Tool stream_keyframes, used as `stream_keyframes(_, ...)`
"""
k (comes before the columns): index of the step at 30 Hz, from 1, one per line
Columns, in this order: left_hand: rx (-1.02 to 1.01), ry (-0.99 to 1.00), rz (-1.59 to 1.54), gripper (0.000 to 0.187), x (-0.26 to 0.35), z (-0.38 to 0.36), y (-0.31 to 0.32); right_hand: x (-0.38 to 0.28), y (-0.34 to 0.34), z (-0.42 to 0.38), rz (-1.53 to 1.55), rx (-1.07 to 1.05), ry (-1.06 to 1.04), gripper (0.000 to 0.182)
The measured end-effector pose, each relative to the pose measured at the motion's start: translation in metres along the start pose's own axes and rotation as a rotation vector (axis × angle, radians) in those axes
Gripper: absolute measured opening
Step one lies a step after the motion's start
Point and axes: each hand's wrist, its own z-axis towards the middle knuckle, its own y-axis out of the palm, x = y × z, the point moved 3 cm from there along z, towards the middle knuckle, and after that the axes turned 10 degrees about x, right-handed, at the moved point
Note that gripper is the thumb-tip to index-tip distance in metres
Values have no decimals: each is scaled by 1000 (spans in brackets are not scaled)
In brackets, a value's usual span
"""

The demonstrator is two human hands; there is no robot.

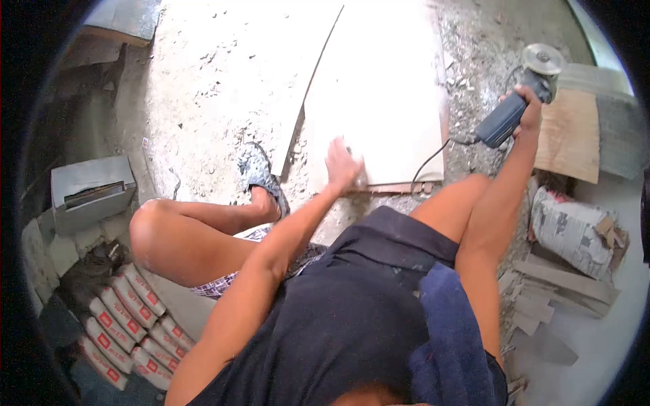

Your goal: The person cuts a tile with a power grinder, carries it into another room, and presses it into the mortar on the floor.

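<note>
In the head view, my right hand is wrapped round the body of an angle grinder, held out to the right. Its round disc points up and away from me, and a black cord runs from its rear end. My left hand, slightly blurred, lies over the near edge of a large white tile, fingers stretched forward. Bright light washes out much of the tile's surface. A narrower pale strip lies along the tile's left side.
Gravel and dust cover the floor. Stacked red-and-white packs and a grey box are on the left. To the right are a wooden board, a crumpled sack and broken tile pieces. My slippered foot rests near the strip.
</note>
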Motion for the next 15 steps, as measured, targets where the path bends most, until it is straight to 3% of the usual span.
stream_keyframes(1,-156,-155,-110,74,12,-20,-3,-3,1,-3,-4,-17,-22,23)
stream_keyframes(3,-120,-354,-173,73,-3,-53,25,-4,-2,-10,13,50,15,22)
stream_keyframes(6,58,-411,-280,76,7,-76,27,-7,-16,-11,19,72,-14,26)
stream_keyframes(7,-40,-561,-383,78,-3,-83,36,-7,-24,-7,17,85,-37,25)
stream_keyframes(8,-46,-559,-384,78,-16,-85,51,-8,-32,-3,16,91,-38,25)
stream_keyframes(10,-142,-784,-544,46,-77,-104,116,-7,-50,-1,-37,70,-84,26)
stream_keyframes(11,-233,-725,-456,25,-54,-98,85,0,-63,10,11,69,-67,29)
stream_keyframes(12,-257,-1064,-718,15,-44,-102,76,4,-68,6,3,102,-46,29)
stream_keyframes(15,-309,-1191,-779,11,-11,-103,39,-5,-87,4,-12,204,-115,22)
